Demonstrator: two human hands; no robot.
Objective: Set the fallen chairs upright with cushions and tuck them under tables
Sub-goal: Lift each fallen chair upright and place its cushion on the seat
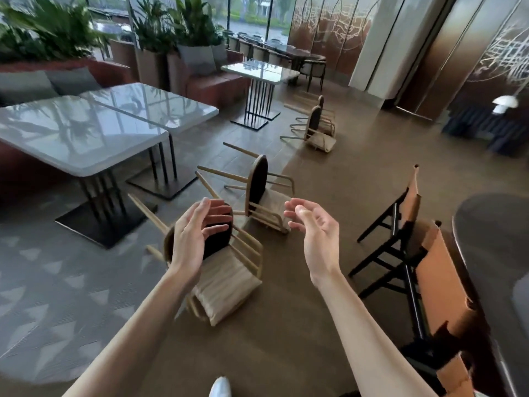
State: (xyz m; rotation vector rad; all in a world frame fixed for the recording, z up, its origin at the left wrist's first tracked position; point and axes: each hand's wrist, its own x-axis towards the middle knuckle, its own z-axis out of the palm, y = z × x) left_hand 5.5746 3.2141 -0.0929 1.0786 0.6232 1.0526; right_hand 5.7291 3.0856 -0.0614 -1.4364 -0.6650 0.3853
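- Two glossy grey square-topped tables (86, 130) on dark metal pedestal legs stood pushed together on your left; a third like them (259, 70) stood farther back by the rust-red bench sofa (217, 87).
- Planters (197, 60) along the sofa held large green leafy plants (57, 27).
- Four pale wooden chairs with dark oval seat undersides lay tipped over on the brown floor (343, 173), legs pointing left: the nearest (226, 270) just below your hands, a second (263, 193) right behind it, two more (317, 130) together near the far table. Each one's beige cushion rested against the floor.
- Two black-framed chairs with tan leather backs (412, 213) stood upright on your right beside a dark round table (492, 242).
- Your left hand (191, 236) and right hand (315, 227) were raised above the nearest chair, palms facing each other, fingers loosely spread, gripping nothing.
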